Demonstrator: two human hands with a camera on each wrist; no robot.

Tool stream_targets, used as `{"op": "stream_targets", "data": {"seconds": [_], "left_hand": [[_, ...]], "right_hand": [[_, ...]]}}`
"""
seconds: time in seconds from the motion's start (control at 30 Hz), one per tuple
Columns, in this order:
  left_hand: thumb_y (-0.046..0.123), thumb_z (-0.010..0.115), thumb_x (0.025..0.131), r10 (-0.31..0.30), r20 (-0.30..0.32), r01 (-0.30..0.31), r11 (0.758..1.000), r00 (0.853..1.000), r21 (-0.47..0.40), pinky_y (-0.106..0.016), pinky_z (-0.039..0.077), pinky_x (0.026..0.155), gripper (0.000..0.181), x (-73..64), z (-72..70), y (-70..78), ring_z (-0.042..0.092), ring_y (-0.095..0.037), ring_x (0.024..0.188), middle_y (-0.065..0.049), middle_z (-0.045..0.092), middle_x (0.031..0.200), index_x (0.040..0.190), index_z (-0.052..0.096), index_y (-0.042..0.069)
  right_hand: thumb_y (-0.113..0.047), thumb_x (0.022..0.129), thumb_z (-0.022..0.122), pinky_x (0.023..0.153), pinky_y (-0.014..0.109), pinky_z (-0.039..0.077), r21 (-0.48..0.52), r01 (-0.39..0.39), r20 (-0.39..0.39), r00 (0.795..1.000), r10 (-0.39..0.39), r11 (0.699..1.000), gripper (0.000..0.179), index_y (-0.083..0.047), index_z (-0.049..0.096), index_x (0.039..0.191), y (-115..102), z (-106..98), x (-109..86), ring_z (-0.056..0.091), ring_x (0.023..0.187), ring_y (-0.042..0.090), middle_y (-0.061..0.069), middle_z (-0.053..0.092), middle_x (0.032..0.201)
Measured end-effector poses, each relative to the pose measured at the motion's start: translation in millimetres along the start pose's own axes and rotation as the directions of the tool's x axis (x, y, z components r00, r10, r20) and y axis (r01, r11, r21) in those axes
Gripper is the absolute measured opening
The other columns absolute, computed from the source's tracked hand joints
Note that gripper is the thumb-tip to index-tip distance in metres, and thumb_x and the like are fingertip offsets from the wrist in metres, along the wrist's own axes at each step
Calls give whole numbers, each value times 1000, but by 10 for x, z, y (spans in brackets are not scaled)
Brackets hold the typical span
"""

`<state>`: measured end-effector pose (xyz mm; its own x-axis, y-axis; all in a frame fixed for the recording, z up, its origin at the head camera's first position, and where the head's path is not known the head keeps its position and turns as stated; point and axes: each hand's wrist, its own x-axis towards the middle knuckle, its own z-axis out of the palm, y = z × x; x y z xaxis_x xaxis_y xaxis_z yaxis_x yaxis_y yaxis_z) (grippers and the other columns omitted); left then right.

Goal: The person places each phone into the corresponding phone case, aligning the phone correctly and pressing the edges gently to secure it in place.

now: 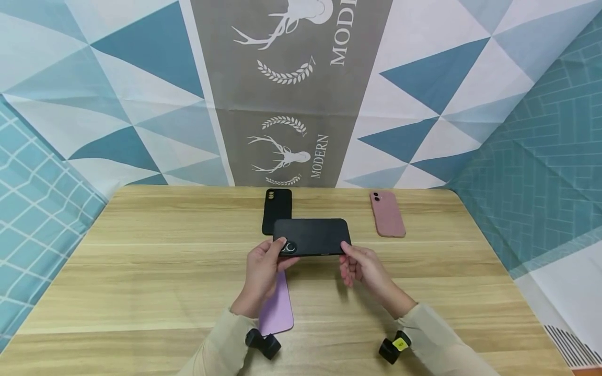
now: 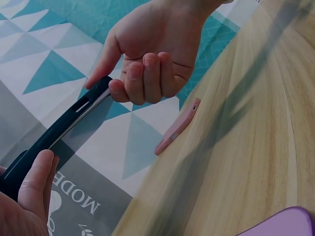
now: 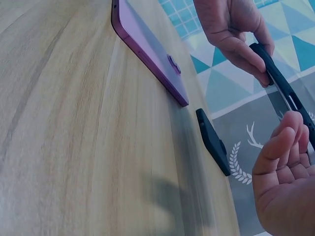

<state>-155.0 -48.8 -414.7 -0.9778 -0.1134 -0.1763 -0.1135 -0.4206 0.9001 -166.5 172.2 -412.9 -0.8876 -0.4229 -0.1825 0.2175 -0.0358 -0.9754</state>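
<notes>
A phone in a black case [image 1: 312,235] is held sideways above the table, its back with the camera rings facing up. At the camera end, my left hand [image 1: 263,266] pinches it, thumb on the back and fingers beneath. The right hand [image 1: 364,266] pinches the opposite end by its near corner, the other fingers curled loosely below. A slot in the case's side edge and a pale strip along the phone's underside show in the left wrist view. Below my left wrist lies a lilac phone [image 1: 277,308], partly hidden by that arm.
Behind the held phone, a black phone case [image 1: 277,206] lies on the wooden table [image 1: 164,271], its lower end overlapped in this view. A pink phone case [image 1: 388,214] lies at the back right. Patterned cloth [image 1: 301,94] rises at the table's far edge.
</notes>
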Motion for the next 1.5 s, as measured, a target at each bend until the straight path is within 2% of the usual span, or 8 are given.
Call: {"op": "stream_targets", "data": {"seconds": [0.47, 0.73, 0.93, 1.07, 1.13, 1.2, 1.4, 1.5], "left_hand": [[6, 48, 95, 38, -16, -38, 999, 999, -1, -25, 58, 65, 19, -53, -41, 2, 69, -10, 63, -4, 64, 80, 96, 50, -13], [5, 46, 96, 33, -35, -34, 999, 999, -21, -24, 58, 66, 18, -70, -54, 11, 70, -11, 66, -3, 65, 80, 95, 50, -12], [5, 47, 95, 51, -53, -53, 998, 997, -36, -24, 58, 65, 15, -75, -61, 21, 69, -11, 65, -3, 64, 78, 89, 51, -8], [3, 48, 94, 47, -47, -49, 998, 998, -37, -24, 58, 62, 13, -87, -55, 8, 69, -11, 63, -2, 64, 75, 89, 52, -8], [4, 48, 94, 38, -36, -40, 998, 999, -39, -24, 58, 62, 13, -96, -49, 2, 69, -10, 62, -1, 65, 74, 91, 52, -9], [4, 49, 94, 30, -25, -31, 998, 999, -49, -24, 58, 62, 13, -103, -44, -1, 69, -10, 62, -1, 66, 73, 91, 52, -9], [7, 49, 95, 17, -21, -19, 995, 1000, -93, -24, 58, 63, 12, -131, -29, 12, 69, -11, 66, -2, 66, 76, 87, 52, -2], [9, 51, 94, 15, -7, -16, 994, 1000, -112, -25, 59, 65, 12, -145, -16, 20, 69, -11, 69, -2, 67, 78, 91, 52, -3]], "right_hand": [[-31, 101, 38, 44, 21, 42, 31, -7, -74, 997, 9, 999, 39, -11, 50, 70, 7, 107, 32, 46, 43, 8, -5, 53, 52], [-32, 99, 44, 44, 22, 43, 43, 36, -93, 995, -32, 998, 36, -14, 53, 69, 25, 131, 50, 46, 43, 8, -6, 54, 52], [-34, 97, 48, 52, 21, 48, 36, 55, -32, 998, -54, 998, 29, -12, 54, 80, 30, 106, 68, 55, 52, 7, -7, 61, 62], [-23, 97, 51, 57, 21, 52, 91, 56, -15, 998, -54, 994, 19, -7, 47, 105, -2, 127, 74, 61, 60, 7, -5, 67, 70], [-16, 96, 51, 59, 20, 53, 121, 58, -6, 998, -58, 991, 26, -3, 41, 117, -15, 139, 75, 62, 61, 6, -3, 68, 72], [-12, 96, 51, 58, 20, 53, 144, 62, 2, 998, -63, 988, 32, -1, 38, 123, -19, 145, 72, 62, 61, 6, -3, 69, 72], [-10, 97, 48, 58, 19, 51, 175, 79, 9, 997, -82, 981, 19, -4, 42, 114, -16, 166, 64, 61, 61, 6, -4, 68, 71], [-9, 98, 46, 58, 19, 51, 202, 87, -1, 996, -89, 976, 9, -6, 45, 106, -31, 181, 63, 61, 60, 6, -3, 68, 70]]}}
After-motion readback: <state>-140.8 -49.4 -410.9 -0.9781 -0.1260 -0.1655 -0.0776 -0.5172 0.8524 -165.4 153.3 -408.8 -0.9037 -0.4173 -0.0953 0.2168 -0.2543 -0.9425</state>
